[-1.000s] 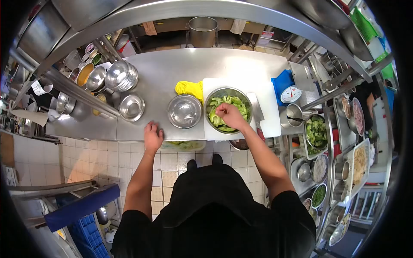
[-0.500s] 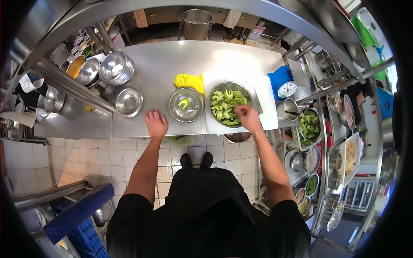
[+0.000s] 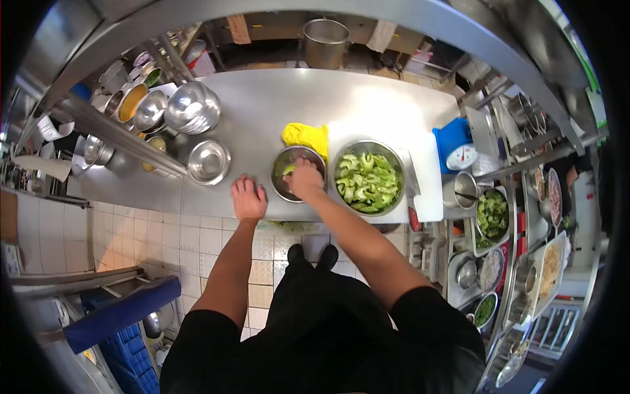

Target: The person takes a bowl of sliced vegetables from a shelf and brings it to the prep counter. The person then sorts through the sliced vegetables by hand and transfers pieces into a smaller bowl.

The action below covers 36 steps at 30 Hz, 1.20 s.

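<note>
My left hand lies flat on the steel counter near its front edge, fingers apart, holding nothing. My right hand reaches into a small steel bowl, over a green vegetable piece; its fingers are curled, and I cannot tell if they grip the piece. Right of it, a larger steel bowl full of cut green vegetable pieces stands on a white cutting board. A yellow cloth lies just behind the small bowl.
An empty steel bowl and stacked bowls stand at the left, by a rack of bowls. A blue scale, a steel cup and containers of food fill the right. A big pot stands beyond the counter.
My right hand moved from the large bowl's right rim leftwards into the small bowl. My left hand stayed on the counter. The view shifted slightly.
</note>
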### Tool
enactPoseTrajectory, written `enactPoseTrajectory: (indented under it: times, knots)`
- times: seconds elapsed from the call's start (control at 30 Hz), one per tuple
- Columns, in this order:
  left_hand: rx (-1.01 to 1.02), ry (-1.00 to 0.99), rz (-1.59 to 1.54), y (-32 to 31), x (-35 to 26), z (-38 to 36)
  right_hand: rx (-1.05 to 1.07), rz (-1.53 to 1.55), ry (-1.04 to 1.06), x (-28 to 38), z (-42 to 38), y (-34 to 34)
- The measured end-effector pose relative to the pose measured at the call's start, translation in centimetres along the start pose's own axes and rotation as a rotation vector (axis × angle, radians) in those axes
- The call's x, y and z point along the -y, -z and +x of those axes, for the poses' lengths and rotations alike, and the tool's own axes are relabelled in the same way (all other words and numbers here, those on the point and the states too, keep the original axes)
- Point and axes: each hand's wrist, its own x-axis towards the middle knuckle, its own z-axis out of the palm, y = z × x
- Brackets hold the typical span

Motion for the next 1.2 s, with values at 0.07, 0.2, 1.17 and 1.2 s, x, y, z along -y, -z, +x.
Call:
enactPoseTrajectory:
  times: [0.07,0.2,1.17,1.2]
  knots:
    - [0.026,0.007,-0.006,0.4,-0.3,-0.2,0.031,0.037,-0.089,-0.2,1.7,-3.2]
    - [-0.039,-0.036,-0.01,0.6,-0.8,-0.1,0.053,0.068,-0.054,1.1,0.6,-2.4]
    - [0.02,0.017,0.027,0.3,-0.8,-0.3,-0.266,0.541,-0.139,-16.5,-17.4,11.6]
    - [0.021,0.017,0.023,0.4,-0.7,-0.6,-0.266,0.665,-0.158,-17.4,-17.1,10.5]
